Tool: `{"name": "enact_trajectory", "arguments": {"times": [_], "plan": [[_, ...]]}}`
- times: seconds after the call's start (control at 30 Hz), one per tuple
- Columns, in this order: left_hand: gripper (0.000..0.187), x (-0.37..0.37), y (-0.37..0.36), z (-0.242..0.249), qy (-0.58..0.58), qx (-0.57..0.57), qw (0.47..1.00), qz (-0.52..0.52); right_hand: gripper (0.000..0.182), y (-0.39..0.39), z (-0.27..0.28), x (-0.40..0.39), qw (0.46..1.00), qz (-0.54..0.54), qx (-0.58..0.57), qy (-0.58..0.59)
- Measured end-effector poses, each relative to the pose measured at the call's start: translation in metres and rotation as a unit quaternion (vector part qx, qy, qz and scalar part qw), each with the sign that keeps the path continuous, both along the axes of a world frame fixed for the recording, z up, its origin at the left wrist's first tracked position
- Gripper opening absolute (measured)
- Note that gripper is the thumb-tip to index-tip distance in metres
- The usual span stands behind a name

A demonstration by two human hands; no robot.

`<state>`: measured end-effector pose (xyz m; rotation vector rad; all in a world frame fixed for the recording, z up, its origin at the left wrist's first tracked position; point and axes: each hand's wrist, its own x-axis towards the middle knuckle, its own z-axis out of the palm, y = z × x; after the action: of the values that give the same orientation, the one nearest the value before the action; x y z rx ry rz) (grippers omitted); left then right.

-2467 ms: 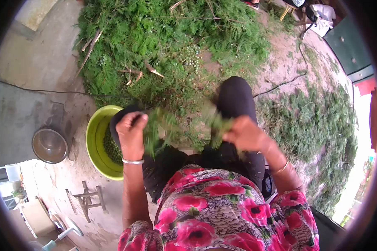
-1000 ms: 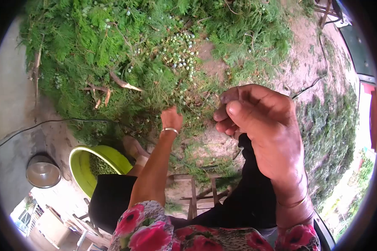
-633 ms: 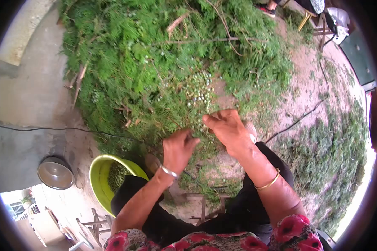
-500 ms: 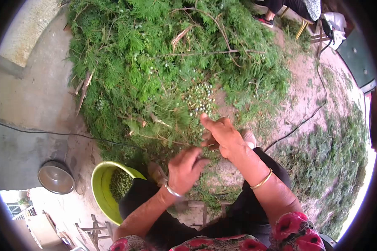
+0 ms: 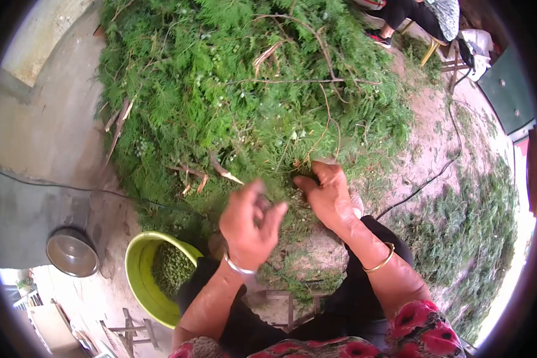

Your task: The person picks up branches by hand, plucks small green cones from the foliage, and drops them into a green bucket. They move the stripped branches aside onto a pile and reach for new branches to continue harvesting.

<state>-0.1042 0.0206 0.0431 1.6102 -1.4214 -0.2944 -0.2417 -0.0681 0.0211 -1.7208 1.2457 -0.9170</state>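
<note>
My right hand (image 5: 329,194) is closed around the near end of a leafy evergreen branch (image 5: 295,143), its thumb and fingers pressed together. The branch has flat green foliage and lies over the front of the heap. To the left, my left hand (image 5: 250,227) hovers above the greenery with curled fingers, blurred at the tips. Whatever it may hold is hidden. Beside my left knee stands a yellow-green bucket (image 5: 138,280), holding many small green cones or berries (image 5: 172,268).
A large heap of cut evergreen branches (image 5: 179,89) spreads ahead, with broken sticks (image 5: 120,125) in it. A metal bowl (image 5: 73,252) sits at left. A black cable (image 5: 420,186) crosses the floor. Another person's leg (image 5: 394,18) shows at upper right. More clippings (image 5: 459,238) lie at right.
My right hand has lowered slightly to the right, and a leafy branch now covers the loose berries seen earlier. My left hand has moved left and forward, away from the right hand.
</note>
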Motion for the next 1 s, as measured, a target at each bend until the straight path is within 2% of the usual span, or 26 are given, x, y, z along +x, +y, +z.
{"name": "enact_trajectory", "arguments": {"times": [0.03,0.07,0.13,0.2,0.27,0.33,0.37,0.4,0.43,0.47,0.5,0.53,0.57,0.6,0.67,0.73,0.77,0.8,0.83,0.87,0.9,0.93,0.97,1.0], "plan": [[0.040,0.003,-0.007,0.001,0.065,-0.005,0.997,0.044,0.019,0.003,0.001,0.001,0.999,0.013,0.006,0.040],[0.040,0.005,-0.014,0.001,0.129,-0.012,0.988,0.087,0.019,0.006,-0.001,0.002,0.999,0.021,0.009,0.041],[0.036,0.010,-0.023,-0.003,0.141,0.021,0.985,0.095,0.016,0.010,-0.002,0.006,0.996,0.059,0.055,0.040],[0.033,0.015,-0.023,-0.008,0.153,0.051,0.982,0.096,0.015,0.012,0.007,0.010,0.994,0.093,0.054,0.035],[0.025,0.022,-0.022,-0.012,0.076,0.061,0.991,0.096,0.015,0.012,0.009,0.012,0.991,0.121,0.051,0.030],[0.015,0.028,-0.024,-0.015,0.132,0.002,0.986,0.103,0.019,0.010,0.005,0.013,0.994,0.110,-0.009,0.024],[0.013,0.030,-0.023,-0.012,0.240,0.011,0.965,0.106,0.019,0.009,0.008,0.014,0.994,0.108,-0.009,0.025],[0.012,0.031,-0.022,-0.008,0.345,0.020,0.932,0.108,0.022,0.010,0.014,0.017,0.994,0.100,0.031,-0.022],[0.012,0.028,-0.021,-0.006,0.345,0.021,0.932,0.106,0.026,0.010,0.017,0.018,0.991,0.092,0.071,-0.069],[0.011,0.024,-0.019,-0.003,0.309,0.010,0.946,0.100,0.026,0.010,0.015,0.018,0.991,0.090,0.071,-0.069],[0.010,0.019,-0.017,-0.003,0.272,-0.002,0.958,0.093,0.032,0.009,0.013,0.018,0.982,0.072,0.133,-0.114],[0.008,0.016,-0.014,-0.010,0.178,0.004,0.983,0.040,0.040,0.009,0.011,0.018,0.967,0.053,0.194,-0.157],[0.008,0.009,-0.013,-0.013,0.154,0.017,0.988,-0.025,0.050,0.008,0.009,0.016,0.972,0.006,0.205,-0.112],[0.008,0.000,-0.011,-0.017,0.131,0.030,0.987,-0.088,0.050,0.005,0.003,0.015,0.973,0.006,0.205,-0.110],[0.007,-0.018,-0.003,-0.026,0.044,0.032,0.987,-0.149,0.055,0.000,-0.010,0.015,0.951,-0.026,0.253,-0.178],[0.008,-0.032,0.004,-0.039,0.009,0.026,0.984,-0.178,0.049,0.000,-0.002,0.015,0.946,-0.021,0.257,-0.195],[0.009,-0.035,0.006,-0.044,-0.027,0.020,0.978,-0.205,0.044,0.002,0.002,0.014,0.958,0.005,0.239,-0.157],[0.009,-0.034,0.007,-0.046,-0.027,0.021,0.978,-0.208,0.039,0.003,0.007,0.015,0.968,0.030,0.220,-0.117],[0.011,-0.032,0.006,-0.044,-0.031,0.051,0.967,-0.248,0.028,0.005,0.016,0.017,0.963,0.025,0.236,-0.125],[0.015,-0.028,0.005,-0.039,-0.035,0.081,0.954,-0.287,0.028,0.005,0.016,0.018,0.963,0.023,0.236,-0.125],[0.015,-0.020,0.004,-0.032,-0.035,0.080,0.954,-0.287,0.026,0.006,0.015,0.018,0.976,0.030,0.181,-0.116],[0.022,-0.007,-0.004,-0.004,0.046,0.187,0.911,-0.363,0.024,0.006,0.015,0.018,0.986,0.036,0.125,-0.106],[0.029,0.008,-0.008,0.012,0.125,0.290,0.846,-0.429,0.024,0.005,0.008,0.017,0.986,0.036,0.125,-0.105],[0.035,0.023,-0.005,0.006,0.224,0.303,0.816,-0.439,0.022,0.005,-0.003,0.016,0.992,0.026,0.077,-0.095]]}}
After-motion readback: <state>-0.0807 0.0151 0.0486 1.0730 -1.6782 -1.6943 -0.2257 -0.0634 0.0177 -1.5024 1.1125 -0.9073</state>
